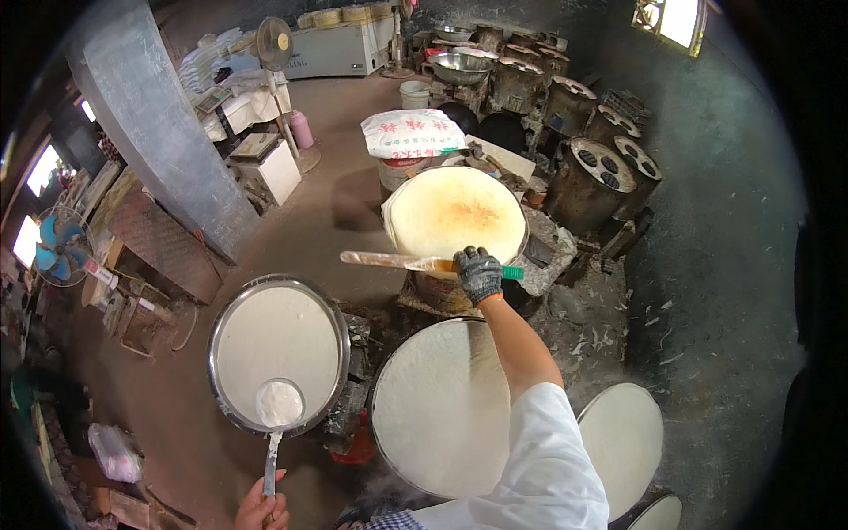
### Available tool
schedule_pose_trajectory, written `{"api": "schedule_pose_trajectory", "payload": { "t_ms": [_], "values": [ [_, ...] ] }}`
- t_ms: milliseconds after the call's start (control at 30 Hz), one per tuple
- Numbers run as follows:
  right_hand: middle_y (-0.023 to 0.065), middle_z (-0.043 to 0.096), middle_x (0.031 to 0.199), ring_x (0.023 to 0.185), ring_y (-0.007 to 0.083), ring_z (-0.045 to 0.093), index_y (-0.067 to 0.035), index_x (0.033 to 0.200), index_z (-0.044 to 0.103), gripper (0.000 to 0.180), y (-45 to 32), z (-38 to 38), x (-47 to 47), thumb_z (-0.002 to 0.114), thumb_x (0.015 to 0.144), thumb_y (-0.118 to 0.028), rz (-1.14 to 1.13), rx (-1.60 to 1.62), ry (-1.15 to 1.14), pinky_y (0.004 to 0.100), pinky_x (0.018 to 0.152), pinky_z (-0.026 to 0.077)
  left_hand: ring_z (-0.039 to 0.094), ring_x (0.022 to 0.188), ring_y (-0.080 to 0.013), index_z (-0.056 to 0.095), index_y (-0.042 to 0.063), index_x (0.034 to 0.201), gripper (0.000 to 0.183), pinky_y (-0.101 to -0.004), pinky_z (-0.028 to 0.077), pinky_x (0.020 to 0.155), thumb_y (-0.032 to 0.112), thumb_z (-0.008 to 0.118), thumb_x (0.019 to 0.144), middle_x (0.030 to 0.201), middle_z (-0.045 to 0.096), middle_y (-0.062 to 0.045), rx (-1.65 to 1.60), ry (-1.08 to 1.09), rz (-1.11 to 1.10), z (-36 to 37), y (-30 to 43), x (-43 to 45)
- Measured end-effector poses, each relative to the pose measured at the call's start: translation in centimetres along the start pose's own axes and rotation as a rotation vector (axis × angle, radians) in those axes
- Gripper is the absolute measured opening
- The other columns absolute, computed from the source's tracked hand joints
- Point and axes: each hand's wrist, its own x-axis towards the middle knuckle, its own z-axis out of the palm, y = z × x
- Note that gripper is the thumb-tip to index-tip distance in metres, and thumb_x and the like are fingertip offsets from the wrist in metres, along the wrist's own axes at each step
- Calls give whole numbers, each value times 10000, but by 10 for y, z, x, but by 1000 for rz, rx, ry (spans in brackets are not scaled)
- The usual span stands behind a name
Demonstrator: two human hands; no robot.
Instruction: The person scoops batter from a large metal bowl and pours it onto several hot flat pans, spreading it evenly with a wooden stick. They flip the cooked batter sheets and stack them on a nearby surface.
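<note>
My bare left hand [264,505] grips the handle of a ladle [271,457]. The ladle's bowl holds pale batter over the near side of a steel basin [212,368] filled with batter [278,334]. My right hand [479,271], in a dark knitted glove, grips a long flat wooden spreader [381,260] with a green end. The spreader lies level across the near edge of a stack of thin round pancakes [457,209], the top one browned in the middle. Between my arms, a large round griddle [424,404] is covered with a white layer of batter.
Two more round griddles with white layers [623,444] are at my right, beside the dark wall. Several cylindrical stoves [586,169] stand at the back right. A printed sack [414,132] rests on a bucket behind the stack. A pillar [165,126] and a blue-bladed fan [61,246] are at left.
</note>
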Motion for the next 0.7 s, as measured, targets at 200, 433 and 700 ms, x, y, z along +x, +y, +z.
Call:
{"api": "schedule_pose_trajectory", "payload": {
  "t_ms": [200, 433, 700],
  "values": [
    [97, 590, 952, 919, 286, 601, -136, 980, 581, 205, -5, 19, 14, 536, 782, -167, 9, 152, -66, 412, 739, 506, 351, 429, -89, 264, 108, 1426, 519, -249, 352, 341, 179, 485, 961, 691, 391, -19, 88, 29, -24, 9, 11, 15],
    [194, 582, 1117, 969, 354, 601, -88, 1262, 510, 498, -59, -28, -12, 635, 803, -236, 244, 325, -147, 447, 801, 495, 355, 422, -81, 289, 87, 1416, 523, -235, 332, 324, 136, 493, 937, 674, 400, -13, 165, -120, -56, 0, 47, 43],
    [212, 637, 1104, 1006, 351, 611, -33, 1211, 579, 503, -298, -122, -181, 666, 832, -353, 696, 1586, -665, 368, 876, 474, 418, 422, -86, 388, 74, 1341, 399, -233, 361, 376, 122, 484, 957, 587, 436, -3, 510, -149, -186, -111, 99, 118]
  ]
}}
